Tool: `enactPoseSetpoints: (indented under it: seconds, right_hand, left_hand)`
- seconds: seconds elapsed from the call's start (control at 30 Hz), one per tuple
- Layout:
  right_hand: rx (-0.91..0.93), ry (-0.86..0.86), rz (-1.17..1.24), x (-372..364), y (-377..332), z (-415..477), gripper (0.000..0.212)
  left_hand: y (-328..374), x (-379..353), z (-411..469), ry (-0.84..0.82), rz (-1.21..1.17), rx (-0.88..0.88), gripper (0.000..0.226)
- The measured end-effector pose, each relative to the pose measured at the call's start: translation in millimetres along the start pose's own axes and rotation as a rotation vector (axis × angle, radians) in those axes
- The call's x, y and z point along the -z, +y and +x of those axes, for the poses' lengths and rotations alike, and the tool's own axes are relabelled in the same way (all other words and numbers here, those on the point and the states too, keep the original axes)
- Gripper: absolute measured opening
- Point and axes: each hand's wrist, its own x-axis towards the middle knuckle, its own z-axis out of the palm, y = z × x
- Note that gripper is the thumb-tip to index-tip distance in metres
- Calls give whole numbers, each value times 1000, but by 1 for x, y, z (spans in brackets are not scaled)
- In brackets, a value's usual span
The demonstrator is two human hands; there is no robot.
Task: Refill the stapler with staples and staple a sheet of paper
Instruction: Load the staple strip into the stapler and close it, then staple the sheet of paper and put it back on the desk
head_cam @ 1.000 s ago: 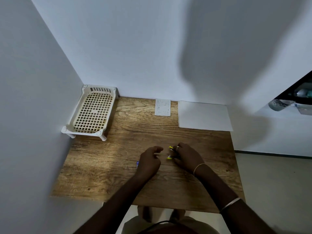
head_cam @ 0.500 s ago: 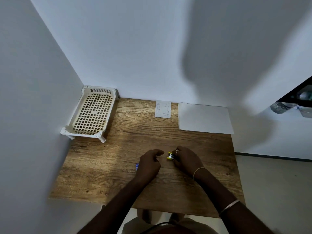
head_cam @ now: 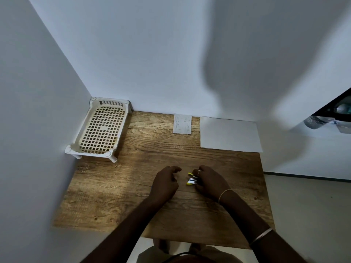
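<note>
Head view shows us looking down at a wooden bench (head_cam: 144,202) set in a corner between pale walls. Near the middle of the bench our right hand (head_cam: 210,182) has its grip curled round a small yellow stapler (head_cam: 191,179), which is hinged open, with a pale metal part showing between its two yellow ends. Our left hand (head_cam: 165,184) sits just beside the stapler without touching it, its fingers loosely curled inward; we cannot tell whether that grip pinches anything. At the far right of the bench a white sheet of paper (head_cam: 229,134) lies flat against the wall. Left of it, apart from it, lies a small white card (head_cam: 182,123) with faint printing. In the far left corner stands a cream lattice tray (head_cam: 103,130) on short legs.
</note>
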Motion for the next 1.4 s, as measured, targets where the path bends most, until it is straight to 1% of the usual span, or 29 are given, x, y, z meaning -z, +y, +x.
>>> enactPoseSetpoints:
  seconds: [0.1, 0.37, 0.57, 0.77, 0.9, 1.03, 1.1, 1.13, 1.2, 1.27, 1.4]
  right_hand:
    - [2, -5, 6, -1, 2, 1, 35]
    - [10, -23, -6, -3, 3, 4, 42]
    - [11, -28, -13, -1, 2, 5, 41]
    - [-1, -43, -19, 0, 1, 6, 45]
    - [-8, -78, -17, 0, 1, 6, 56]
    - [-45, -155, 34, 10, 4, 12, 79]
    - [-70, -161, 72, 22, 5, 20, 89]
    - [-73, -144, 69, 29, 5, 26, 90]
    - [-60, -85, 33, 39, 4, 40, 82]
    - [-46, -37, 5, 47, 3, 56, 78]
    - [-35, -15, -79, 54, 0, 86, 86]
  left_hand:
    - [-4, 1, 3, -9, 40, -29, 47]
    - [-7, 3, 13, -30, 94, -41, 52]
    - [-8, 2, 18, -31, 94, -61, 53]
    - [-8, 2, 23, -31, 89, -77, 53]
    - [-9, 2, 27, -27, 105, -84, 50]
    - [-14, 5, 33, -16, 134, -132, 46]
    - [-16, 8, 40, -11, 177, -168, 46]
    - [-16, 10, 44, -12, 203, -190, 47]
    - [-15, 13, 56, -21, 285, -248, 53]
    - [-14, 17, 69, -41, 396, -298, 62]
    - [-9, 23, 102, -158, 615, -309, 88]
